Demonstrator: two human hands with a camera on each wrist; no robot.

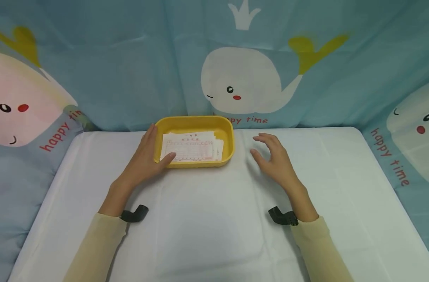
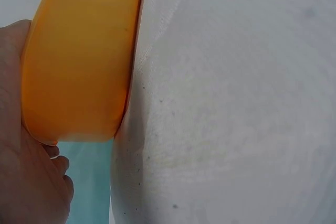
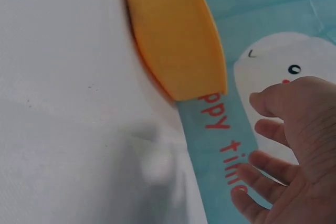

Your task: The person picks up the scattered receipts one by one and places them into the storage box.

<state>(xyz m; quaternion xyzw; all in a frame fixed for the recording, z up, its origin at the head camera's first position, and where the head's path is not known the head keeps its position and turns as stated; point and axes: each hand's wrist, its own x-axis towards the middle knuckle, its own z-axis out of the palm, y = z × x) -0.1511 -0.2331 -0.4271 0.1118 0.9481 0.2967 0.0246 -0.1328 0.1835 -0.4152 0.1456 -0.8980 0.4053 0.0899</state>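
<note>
A shallow yellow plastic tray (image 1: 200, 165) stands near the far edge of the white table. Inside it lies a stack of printed paper forms (image 1: 190, 150), white with red lines, a few edges sticking out on the right. My left hand (image 1: 144, 156) grips the tray's left end, its thumb over the near rim and its fingers along the left side. In the left wrist view, curled fingers (image 2: 62, 163) show beyond the tray's end. My right hand (image 1: 276, 160) is held apart from the tray on its right, fingers spread and loosely bent, touching nothing.
A white cloth covers the table (image 1: 207, 227). Behind it and along the sides hangs a blue curtain (image 1: 137, 78) with printed whales and lettering. Each wrist wears a black camera mount, one on the left (image 1: 135, 214) and one on the right (image 1: 283, 216).
</note>
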